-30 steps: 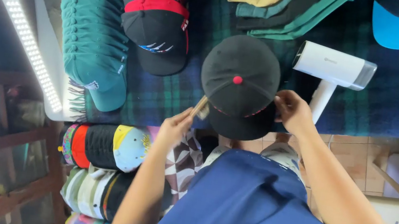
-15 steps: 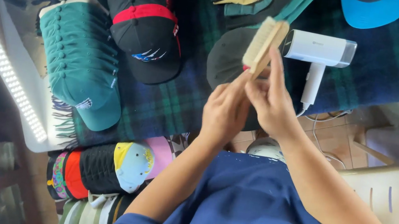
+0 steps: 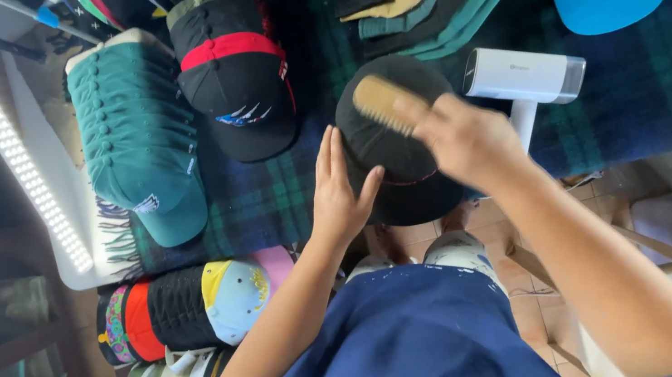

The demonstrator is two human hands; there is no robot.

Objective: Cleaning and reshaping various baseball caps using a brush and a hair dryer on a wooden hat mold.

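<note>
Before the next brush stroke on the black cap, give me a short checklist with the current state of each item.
1. Left hand steadies the black cap: ok, palm and fingers lie against its edge.
2. Right hand grips the wooden brush: ok, though blurred.
3. Brush over the cap: ok, it sits above the crown; contact cannot tell.
4. White handheld steamer out of the brush path: ok, it lies beside the cap on the plaid cloth.
5. Neighbouring black cap with red band apart from the work: ok.
6. Lint on the cap's surface: cannot tell.
</note>
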